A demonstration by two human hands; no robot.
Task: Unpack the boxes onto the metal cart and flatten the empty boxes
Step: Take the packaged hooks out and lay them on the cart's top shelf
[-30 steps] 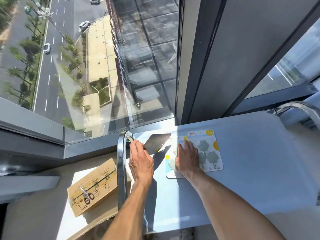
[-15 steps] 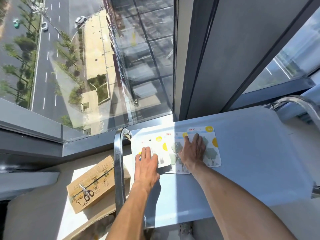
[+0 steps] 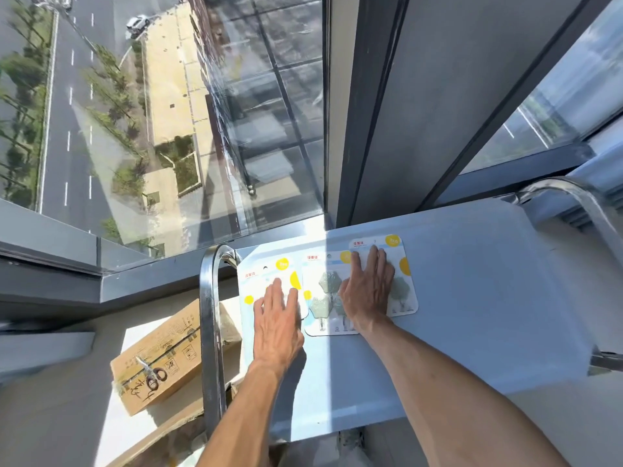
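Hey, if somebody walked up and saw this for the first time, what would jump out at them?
Probably the two bare hands pressed flat on packaged cards laid in a row at the near-left end of the metal cart: the left hand on the leftmost card, the right hand across the other two. Next, the taped cardboard box left of the cart, with scissors lying on top.

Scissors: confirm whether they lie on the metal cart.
No, the scissors lie on the taped cardboard box beside the cart.
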